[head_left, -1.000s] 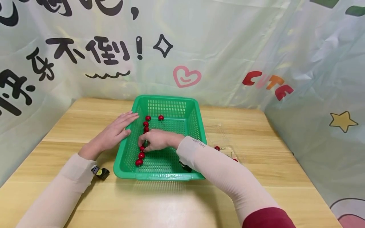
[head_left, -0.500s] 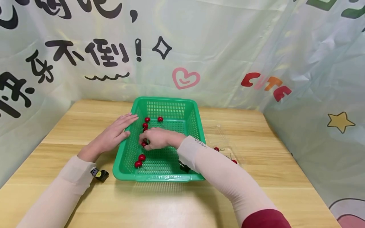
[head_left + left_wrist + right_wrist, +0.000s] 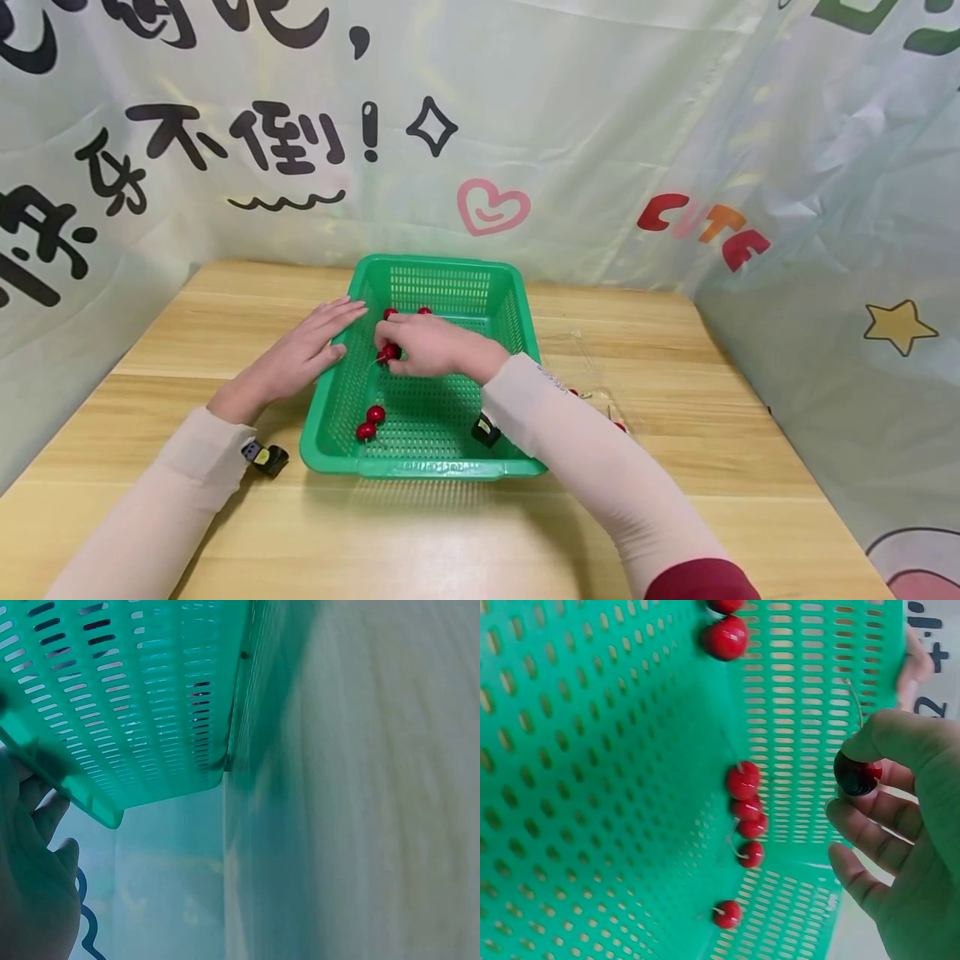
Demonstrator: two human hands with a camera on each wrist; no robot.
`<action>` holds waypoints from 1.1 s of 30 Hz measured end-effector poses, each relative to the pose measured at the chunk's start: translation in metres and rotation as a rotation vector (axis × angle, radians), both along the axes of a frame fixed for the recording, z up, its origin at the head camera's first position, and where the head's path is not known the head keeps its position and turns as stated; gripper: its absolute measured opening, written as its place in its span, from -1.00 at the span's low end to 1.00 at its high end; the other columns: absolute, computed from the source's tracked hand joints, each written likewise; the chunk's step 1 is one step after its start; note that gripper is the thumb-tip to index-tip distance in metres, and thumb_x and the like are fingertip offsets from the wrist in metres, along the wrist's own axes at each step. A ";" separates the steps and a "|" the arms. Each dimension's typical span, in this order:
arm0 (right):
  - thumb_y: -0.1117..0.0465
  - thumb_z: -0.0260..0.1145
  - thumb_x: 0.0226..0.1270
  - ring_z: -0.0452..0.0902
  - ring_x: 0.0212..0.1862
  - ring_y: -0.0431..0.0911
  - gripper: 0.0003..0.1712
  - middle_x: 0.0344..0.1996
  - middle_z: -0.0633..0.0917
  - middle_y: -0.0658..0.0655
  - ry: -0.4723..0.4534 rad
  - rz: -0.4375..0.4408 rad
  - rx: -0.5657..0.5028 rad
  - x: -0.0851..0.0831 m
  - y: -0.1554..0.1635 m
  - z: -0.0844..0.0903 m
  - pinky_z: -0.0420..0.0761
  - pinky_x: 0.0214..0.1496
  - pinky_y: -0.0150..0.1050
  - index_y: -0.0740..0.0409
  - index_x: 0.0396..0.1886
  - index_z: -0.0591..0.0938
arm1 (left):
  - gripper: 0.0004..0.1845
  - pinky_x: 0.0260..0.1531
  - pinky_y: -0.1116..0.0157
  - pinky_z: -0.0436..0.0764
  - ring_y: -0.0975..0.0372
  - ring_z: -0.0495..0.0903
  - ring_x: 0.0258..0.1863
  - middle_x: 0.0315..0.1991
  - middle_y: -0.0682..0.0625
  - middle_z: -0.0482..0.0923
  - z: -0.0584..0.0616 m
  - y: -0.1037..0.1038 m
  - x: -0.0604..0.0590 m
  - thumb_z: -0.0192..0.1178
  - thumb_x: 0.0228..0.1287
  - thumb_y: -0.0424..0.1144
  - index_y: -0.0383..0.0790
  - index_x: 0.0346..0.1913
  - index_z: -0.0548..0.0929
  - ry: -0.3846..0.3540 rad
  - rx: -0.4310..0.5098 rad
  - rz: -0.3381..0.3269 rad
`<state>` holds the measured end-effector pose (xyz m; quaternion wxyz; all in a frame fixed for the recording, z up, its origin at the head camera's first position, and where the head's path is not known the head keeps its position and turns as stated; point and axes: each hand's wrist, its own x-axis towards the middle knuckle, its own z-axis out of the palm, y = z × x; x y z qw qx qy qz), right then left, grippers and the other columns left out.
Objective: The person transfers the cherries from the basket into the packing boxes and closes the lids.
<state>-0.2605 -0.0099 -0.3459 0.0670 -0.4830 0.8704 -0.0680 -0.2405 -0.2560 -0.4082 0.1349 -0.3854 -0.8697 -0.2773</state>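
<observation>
The right hand [image 3: 435, 343] pinches a dark red cherry [image 3: 857, 772] between thumb and fingers, its thin stem pointing up in the right wrist view. It hangs over the left part of a green plastic basket [image 3: 337, 457]. Along the basket's left side lie several red cherries [image 3: 743, 780], partly hidden by this hand in the head view. Nearer the front are two more, a cherry [image 3: 376, 413] and its neighbour [image 3: 366, 431], side by side. With fingers extended, the left hand [image 3: 303, 350] rests at the basket's left rim.
Right of the basket, a clear plastic box [image 3: 600, 400] holds a few cherries, partly behind the right sleeve [image 3: 570, 433]. A wooden table [image 3: 247, 533] bears everything. A printed cloth [image 3: 600, 108] hangs behind and at the sides.
The right hand has picked a cherry out of the row and moved toward the back of the basket, leaving a gap behind the two front cherries. The left hand stays at the rim.
</observation>
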 end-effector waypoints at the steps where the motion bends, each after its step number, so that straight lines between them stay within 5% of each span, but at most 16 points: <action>1: 0.14 0.28 0.36 0.41 -0.26 -0.20 -0.82 -0.23 0.51 -0.07 0.015 -0.003 -0.001 0.001 0.001 0.002 0.45 -0.19 -0.38 0.01 -0.09 0.53 | -0.45 0.45 -0.07 -0.14 -0.08 -0.05 0.50 0.48 -0.20 0.15 0.000 0.000 0.000 -0.05 0.52 -0.19 -0.32 0.47 0.24 0.001 0.000 0.000; 33: 0.19 0.23 0.27 0.39 -0.33 -0.16 -0.87 -0.37 0.51 -0.05 0.255 -0.038 -0.122 0.015 0.067 0.059 0.43 -0.07 -0.19 0.09 -0.22 0.52 | -0.45 0.46 -0.01 -0.16 -0.10 -0.04 0.50 0.48 -0.20 0.15 0.000 0.001 0.000 -0.07 0.51 -0.23 -0.29 0.48 0.23 0.007 -0.004 0.014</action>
